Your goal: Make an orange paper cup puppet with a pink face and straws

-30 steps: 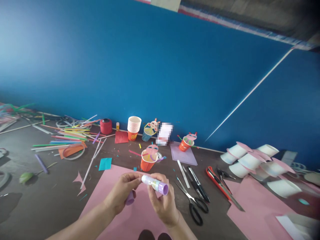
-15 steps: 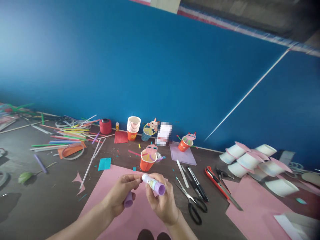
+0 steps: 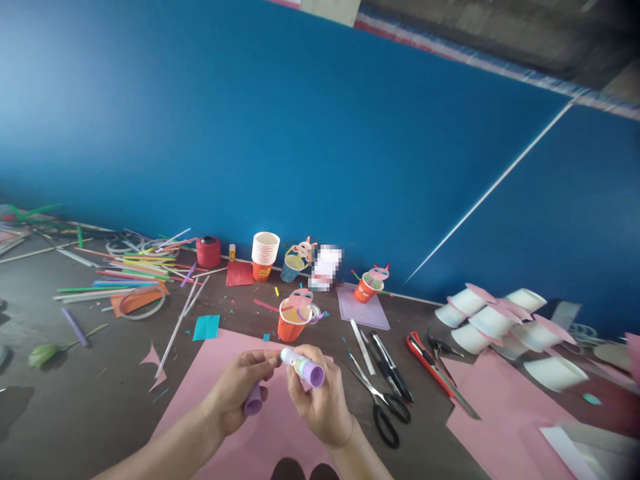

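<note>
Over the pink paper sheet (image 3: pixel 200 400), my right hand (image 3: pixel 325 407) grips a glue stick (image 3: pixel 304 368) with a purple base, its white end pointing left. My left hand (image 3: pixel 233 390) is closed, with the purple glue stick cap (image 3: pixel 254 401) tucked under its fingers. Its thumb and forefinger are pinched close to the glue stick's white end; whether a small piece sits in that pinch I cannot make out. Just beyond the hands stands an orange paper cup (image 3: pixel 291 329) with a pink cut-out face and thin arms.
Black-handled scissors (image 3: pixel 386 420), pens (image 3: pixel 393 367) and a red utility knife (image 3: pixel 440 373) lie on the right. White cups with pink discs (image 3: pixel 483 327) sit farther right. Coloured sticks (image 3: pixel 135 270), a red spool (image 3: pixel 208 253) and stacked cups (image 3: pixel 265 257) are toward the back left.
The view has shifted slightly, so things on the table appear a little farther left. Both hands keep nearly the same pose, with the glue stick and cap still held.
</note>
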{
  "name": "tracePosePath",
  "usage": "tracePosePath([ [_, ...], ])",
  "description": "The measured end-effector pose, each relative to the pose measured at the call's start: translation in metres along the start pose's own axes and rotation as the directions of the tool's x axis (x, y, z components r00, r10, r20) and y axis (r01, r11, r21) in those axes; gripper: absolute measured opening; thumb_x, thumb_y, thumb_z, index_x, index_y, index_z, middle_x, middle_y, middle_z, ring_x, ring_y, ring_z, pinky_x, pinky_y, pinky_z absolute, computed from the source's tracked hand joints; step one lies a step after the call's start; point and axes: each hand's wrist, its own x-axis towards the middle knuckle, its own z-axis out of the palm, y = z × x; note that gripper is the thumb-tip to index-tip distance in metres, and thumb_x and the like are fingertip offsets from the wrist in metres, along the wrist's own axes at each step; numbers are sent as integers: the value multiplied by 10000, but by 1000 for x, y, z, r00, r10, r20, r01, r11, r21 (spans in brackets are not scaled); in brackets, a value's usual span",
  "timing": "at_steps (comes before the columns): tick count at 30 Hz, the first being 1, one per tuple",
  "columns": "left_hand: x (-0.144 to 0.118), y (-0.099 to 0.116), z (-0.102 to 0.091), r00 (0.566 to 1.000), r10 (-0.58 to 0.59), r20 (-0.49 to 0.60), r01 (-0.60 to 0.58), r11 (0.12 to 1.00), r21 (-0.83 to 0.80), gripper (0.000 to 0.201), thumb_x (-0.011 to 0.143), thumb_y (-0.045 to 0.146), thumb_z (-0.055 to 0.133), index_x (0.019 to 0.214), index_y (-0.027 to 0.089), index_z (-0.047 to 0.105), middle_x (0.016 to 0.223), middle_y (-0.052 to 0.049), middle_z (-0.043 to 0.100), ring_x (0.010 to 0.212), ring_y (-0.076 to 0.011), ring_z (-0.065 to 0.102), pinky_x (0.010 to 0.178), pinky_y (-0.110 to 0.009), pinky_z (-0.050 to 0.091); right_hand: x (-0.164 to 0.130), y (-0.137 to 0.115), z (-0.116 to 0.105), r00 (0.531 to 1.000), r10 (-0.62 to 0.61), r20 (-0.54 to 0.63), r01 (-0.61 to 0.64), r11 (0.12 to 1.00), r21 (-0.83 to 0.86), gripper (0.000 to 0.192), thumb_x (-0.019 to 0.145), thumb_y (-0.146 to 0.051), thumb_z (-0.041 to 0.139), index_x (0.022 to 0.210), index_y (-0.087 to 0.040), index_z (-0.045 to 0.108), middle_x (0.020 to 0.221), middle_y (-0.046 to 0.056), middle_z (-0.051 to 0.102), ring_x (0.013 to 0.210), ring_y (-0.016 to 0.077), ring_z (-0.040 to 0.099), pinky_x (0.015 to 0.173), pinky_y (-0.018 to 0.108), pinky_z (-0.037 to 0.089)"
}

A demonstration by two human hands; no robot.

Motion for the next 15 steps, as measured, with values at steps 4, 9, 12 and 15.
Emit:
tracePosePath([
  [4,-1,2,2,1000,-9,-8,9,1000,-19,193,631,283,713,769,158,663,659,31,473,452,-20,378,399,-144,334,0,0,1,1000,0,-3,0,1000,-29,179,817,-179,473,994,-179,502,845,44,619,718,163,603,684,278,457],
  [9,1,0,5,999,-13,-35,11,999,-41,236,615,314,731,777,155,667,646,31,486,439,-16,373,396,-145,328,0,0,2,1000,-11,7,12,997,-76,175,820,-194,469,990,-167,500,815,43,629,699,160,614,685,277,465],
  [12,2,-2,7,998,-12,-60,7,997,-77,235,615,324,728,748,142,664,574,47,438,428,-18,352,398,-142,318,1,1,1,1000,-18,2,18,994,-107,163,818,-200,468,973,-169,508,800,38,631,676,156,618,679,276,469],
  [15,2,-4,8,997,-18,-73,10,993,-114,225,615,324,728,706,132,653,544,50,418,444,-25,355,408,-137,313,1,2,1,1000,-10,0,10,993,-121,144,820,-196,466,953,-171,516,793,39,626,645,152,613,669,275,468],
])
